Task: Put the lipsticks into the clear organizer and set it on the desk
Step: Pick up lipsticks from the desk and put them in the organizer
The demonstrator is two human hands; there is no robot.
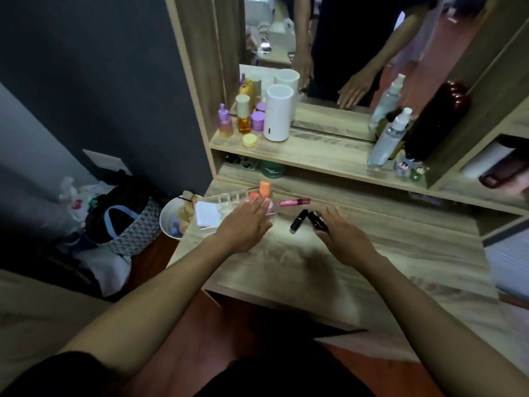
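my left hand (247, 224) lies flat and spread against the clear plastic compartment organizer (229, 202) at the left back of the pale wood-grain desk (329, 262), steadying it for loading, i'd say — an orange-capped tube (265, 189) stands by my fingertips. my right hand (342, 234) curls loosely over two glossy black lipsticks (307, 220), not yet gripping; a pink tube (294, 201) lies just behind them.

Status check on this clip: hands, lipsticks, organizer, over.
Left hand open over clear organizer, holding nothing. Right hand open beside two black lipsticks lying on desk. Pink lip tube also still out. Nothing blocking.
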